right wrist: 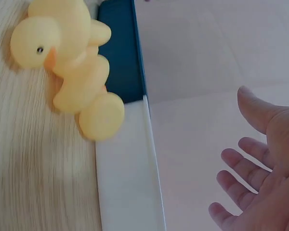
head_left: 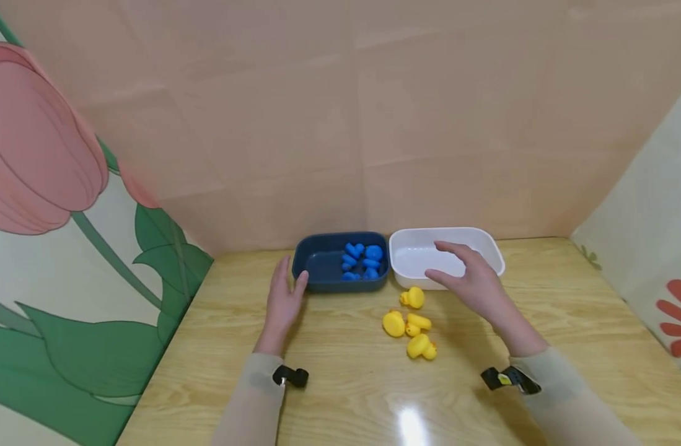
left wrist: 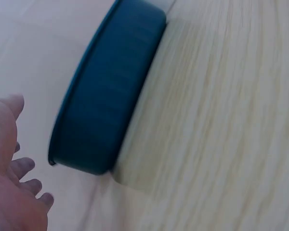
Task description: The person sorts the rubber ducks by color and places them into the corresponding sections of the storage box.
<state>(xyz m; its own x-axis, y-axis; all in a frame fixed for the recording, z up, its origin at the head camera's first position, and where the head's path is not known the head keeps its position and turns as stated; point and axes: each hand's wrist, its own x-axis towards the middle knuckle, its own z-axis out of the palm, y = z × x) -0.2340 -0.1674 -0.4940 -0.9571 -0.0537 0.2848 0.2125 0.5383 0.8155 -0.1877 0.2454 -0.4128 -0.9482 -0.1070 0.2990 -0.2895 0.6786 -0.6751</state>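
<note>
In the head view my left hand (head_left: pixel 283 303) is at the left end of a dark blue tray (head_left: pixel 340 287), thumb and fingers spread apart, holding nothing. Several small blue toys (head_left: pixel 373 253) lie in the right half of that tray. Over the right part of a white tray (head_left: pixel 424 282) is my right hand (head_left: pixel 474 282), with a wide gap between its thumb and fingers and nothing in it. Several yellow rubber ducks (head_left: pixel 419 347) lie on the table in front of the white tray, left of my right hand. The right wrist view shows a duck (right wrist: pixel 36 43) tipped over among others.
The two trays stand side by side at the back of the wooden table (head_left: pixel 340 384), close to a pinkish-beige backdrop (head_left: pixel 362 124). A tulip-patterned panel (head_left: pixel 39 279) borders the left side. Another flowered panel (head_left: pixel 658 235) is on the right.
</note>
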